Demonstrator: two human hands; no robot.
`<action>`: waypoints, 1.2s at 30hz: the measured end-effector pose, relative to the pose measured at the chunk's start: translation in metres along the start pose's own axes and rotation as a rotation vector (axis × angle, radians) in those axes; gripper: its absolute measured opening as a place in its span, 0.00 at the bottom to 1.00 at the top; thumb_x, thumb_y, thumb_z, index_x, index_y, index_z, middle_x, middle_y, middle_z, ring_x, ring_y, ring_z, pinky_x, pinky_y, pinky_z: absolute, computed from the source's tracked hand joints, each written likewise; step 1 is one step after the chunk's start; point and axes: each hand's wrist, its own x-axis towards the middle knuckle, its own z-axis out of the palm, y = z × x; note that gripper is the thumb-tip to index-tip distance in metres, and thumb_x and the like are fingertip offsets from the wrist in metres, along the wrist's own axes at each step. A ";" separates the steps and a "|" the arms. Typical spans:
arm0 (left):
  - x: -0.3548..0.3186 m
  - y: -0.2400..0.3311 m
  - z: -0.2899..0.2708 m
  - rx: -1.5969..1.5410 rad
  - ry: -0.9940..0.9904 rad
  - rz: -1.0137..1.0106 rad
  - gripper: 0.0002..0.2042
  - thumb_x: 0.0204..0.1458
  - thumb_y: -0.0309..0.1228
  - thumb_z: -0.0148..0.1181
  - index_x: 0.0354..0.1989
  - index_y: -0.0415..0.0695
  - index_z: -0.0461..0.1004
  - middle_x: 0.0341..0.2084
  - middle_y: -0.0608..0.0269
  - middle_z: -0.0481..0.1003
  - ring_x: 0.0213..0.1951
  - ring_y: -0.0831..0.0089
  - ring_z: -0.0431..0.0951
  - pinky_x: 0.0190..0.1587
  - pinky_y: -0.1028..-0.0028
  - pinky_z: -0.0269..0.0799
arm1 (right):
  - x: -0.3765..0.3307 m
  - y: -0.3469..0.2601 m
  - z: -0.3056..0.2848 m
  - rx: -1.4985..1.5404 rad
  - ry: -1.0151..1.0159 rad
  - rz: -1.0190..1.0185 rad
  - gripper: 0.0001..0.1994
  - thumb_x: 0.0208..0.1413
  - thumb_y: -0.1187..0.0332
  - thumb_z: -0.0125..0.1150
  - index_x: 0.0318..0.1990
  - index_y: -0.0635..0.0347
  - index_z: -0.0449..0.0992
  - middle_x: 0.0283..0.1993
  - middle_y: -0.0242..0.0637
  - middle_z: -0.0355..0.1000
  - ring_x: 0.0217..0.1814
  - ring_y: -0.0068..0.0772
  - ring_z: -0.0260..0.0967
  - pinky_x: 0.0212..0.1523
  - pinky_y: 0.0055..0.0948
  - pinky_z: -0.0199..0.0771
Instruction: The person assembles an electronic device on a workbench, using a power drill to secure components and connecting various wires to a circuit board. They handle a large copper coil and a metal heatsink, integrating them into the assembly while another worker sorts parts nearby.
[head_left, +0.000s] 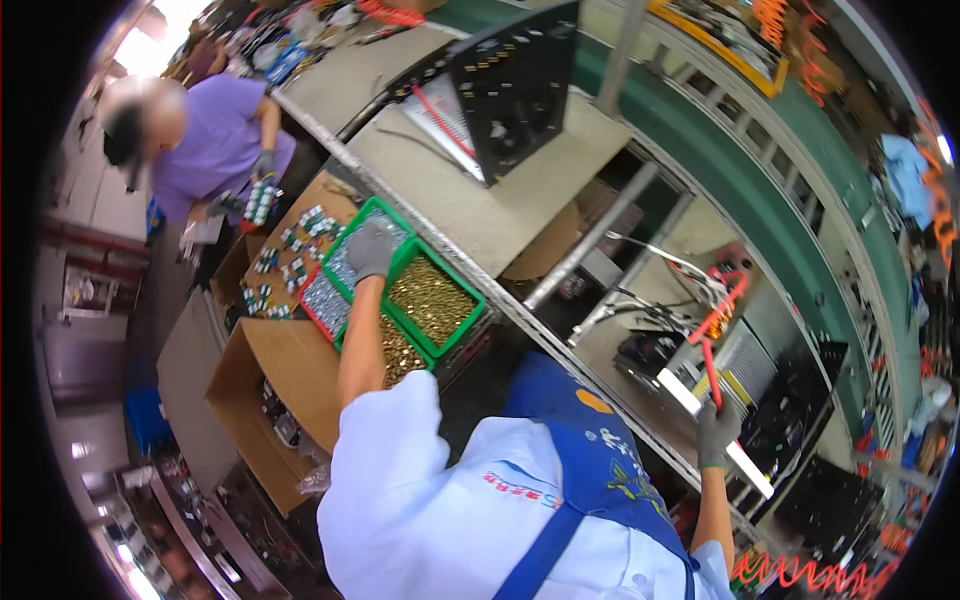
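My left hand (372,250), in a grey glove, reaches down into a green bin (400,215) of small silver screws. Its fingertips are blurred among the screws, so I cannot tell what they hold. Far to the right, my gloved right hand (716,430) is closed around the lower end of a red tube (711,375), beside a long white strip (750,470). That strip runs along the near edge of a black-panelled unit with a ribbed metal block (748,362) and loose wires (690,270).
Beside my left hand stand a green bin of brass-coloured screws (432,300) and a red bin (322,303). An open cardboard box (275,380) is nearer me. A second black-panelled unit (515,90) stands on the line. A co-worker in purple (215,140) handles parts at left.
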 end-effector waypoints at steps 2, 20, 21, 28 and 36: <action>-0.036 0.052 -0.020 -0.356 0.002 0.163 0.12 0.57 0.37 0.60 0.39 0.41 0.78 0.31 0.48 0.80 0.35 0.54 0.82 0.42 0.59 0.77 | 0.000 0.007 0.000 0.043 0.021 -0.026 0.11 0.54 0.65 0.57 0.40 0.60 0.79 0.26 0.49 0.74 0.28 0.53 0.74 0.33 0.47 0.71; -0.361 0.424 -0.111 -1.481 -0.900 0.501 0.19 0.57 0.23 0.62 0.56 0.32 0.69 0.45 0.56 0.77 0.47 0.71 0.80 0.48 0.72 0.78 | 0.071 -0.006 -0.098 0.575 -0.551 -0.204 0.14 0.64 0.60 0.54 0.46 0.61 0.78 0.27 0.46 0.73 0.28 0.40 0.70 0.35 0.38 0.70; -0.361 0.424 -0.111 -1.507 -0.907 0.479 0.20 0.58 0.27 0.64 0.56 0.31 0.69 0.46 0.55 0.77 0.47 0.70 0.80 0.49 0.70 0.79 | 0.070 -0.005 -0.097 0.607 -0.554 -0.220 0.15 0.64 0.59 0.54 0.49 0.59 0.78 0.29 0.49 0.74 0.30 0.46 0.72 0.36 0.41 0.71; -0.344 0.427 -0.117 -1.478 -0.935 0.579 0.27 0.54 0.41 0.71 0.54 0.32 0.72 0.44 0.53 0.79 0.45 0.68 0.81 0.51 0.68 0.78 | 0.080 -0.005 -0.104 0.593 -0.719 -0.256 0.17 0.64 0.57 0.54 0.50 0.58 0.80 0.31 0.52 0.75 0.33 0.50 0.74 0.39 0.43 0.71; -0.309 0.429 -0.115 -1.284 -1.256 0.632 0.21 0.54 0.31 0.68 0.53 0.33 0.73 0.46 0.54 0.79 0.48 0.71 0.79 0.53 0.71 0.75 | 0.084 -0.006 -0.097 0.527 -0.707 -0.219 0.17 0.63 0.57 0.55 0.46 0.62 0.80 0.29 0.52 0.73 0.32 0.47 0.73 0.38 0.41 0.70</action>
